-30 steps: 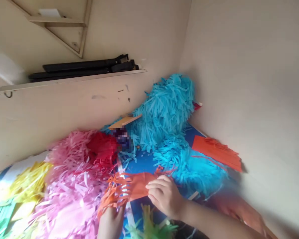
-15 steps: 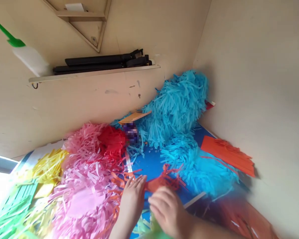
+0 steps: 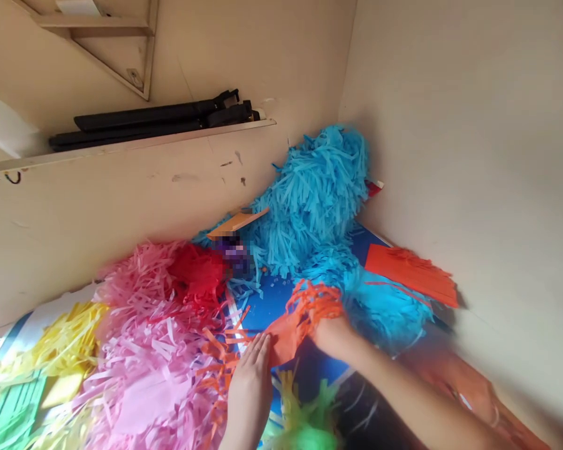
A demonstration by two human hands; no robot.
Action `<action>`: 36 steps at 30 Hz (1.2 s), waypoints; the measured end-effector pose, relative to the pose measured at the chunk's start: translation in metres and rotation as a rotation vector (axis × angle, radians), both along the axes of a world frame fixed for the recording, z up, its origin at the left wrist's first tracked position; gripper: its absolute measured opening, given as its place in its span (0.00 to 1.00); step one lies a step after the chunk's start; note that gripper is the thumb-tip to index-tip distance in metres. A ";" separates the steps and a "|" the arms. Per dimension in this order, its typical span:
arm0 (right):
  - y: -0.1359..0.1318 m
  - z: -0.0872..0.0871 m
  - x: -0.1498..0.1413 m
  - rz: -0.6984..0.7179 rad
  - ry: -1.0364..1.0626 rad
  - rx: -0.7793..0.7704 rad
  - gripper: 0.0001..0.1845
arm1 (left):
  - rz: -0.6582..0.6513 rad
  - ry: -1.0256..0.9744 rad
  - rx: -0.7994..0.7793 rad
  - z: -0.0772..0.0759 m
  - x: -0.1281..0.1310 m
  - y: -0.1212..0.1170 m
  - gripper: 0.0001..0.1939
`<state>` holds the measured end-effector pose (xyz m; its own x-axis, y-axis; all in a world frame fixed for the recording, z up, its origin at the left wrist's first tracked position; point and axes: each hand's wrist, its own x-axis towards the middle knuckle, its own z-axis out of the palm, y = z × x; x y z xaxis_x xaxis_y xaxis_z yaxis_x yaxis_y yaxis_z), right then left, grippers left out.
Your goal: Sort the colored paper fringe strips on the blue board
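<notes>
A strip of orange tissue paper (image 3: pixel 285 340), cut into fringe at both ends, stretches between my two hands over the blue tabletop. My left hand (image 3: pixel 251 384) is closed on its plain middle part, fingers straight and pressed together. The loose left fringe (image 3: pixel 218 353) hangs beyond that hand. My right hand (image 3: pixel 335 334) is closed among the strips of the right fringe (image 3: pixel 316 303), which drape over its fingers and partly hide them. Beneath and between my wrists is a blurred green fringed bundle (image 3: pixel 309 412).
Pink fringed paper (image 3: pixel 154 362), red fringe (image 3: pixel 199 275) and yellow fringe (image 3: pixel 72 334) lie leftward. A large blue fringed shape (image 3: pixel 319 187) stands in the corner. Orange sheets (image 3: pixel 410 272) rest at right. Above, a wall shelf (image 3: pixel 136 147) holds black objects (image 3: pixel 154 119).
My left hand has moved from the left fringe to the paper's middle. My right hand has shifted from the middle into the right fringe, lifting and spreading it. The camera view has swung.
</notes>
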<state>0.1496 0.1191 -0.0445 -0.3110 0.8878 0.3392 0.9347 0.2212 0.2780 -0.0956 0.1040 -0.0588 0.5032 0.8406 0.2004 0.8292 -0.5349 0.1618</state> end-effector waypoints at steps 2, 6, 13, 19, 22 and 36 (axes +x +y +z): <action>-0.003 0.011 0.057 -0.124 0.144 0.007 0.12 | -0.026 0.061 -0.074 -0.005 0.014 0.001 0.32; -0.017 0.036 0.099 -0.235 0.434 0.130 0.18 | 0.003 0.134 -0.207 -0.006 0.042 -0.002 0.31; -0.024 -0.002 -0.014 0.366 0.667 -0.435 0.16 | -0.007 0.075 -0.276 0.011 0.042 -0.002 0.28; 0.007 -0.009 -0.011 0.158 0.722 -0.566 0.07 | 0.162 -0.078 -0.289 0.020 0.005 0.012 0.16; 0.015 -0.001 -0.016 0.037 0.702 -0.585 0.10 | 0.262 -0.086 -0.375 0.019 0.001 0.020 0.12; 0.026 -0.008 -0.035 -0.212 0.598 -0.629 0.10 | 0.426 0.210 -0.435 0.024 0.020 0.038 0.18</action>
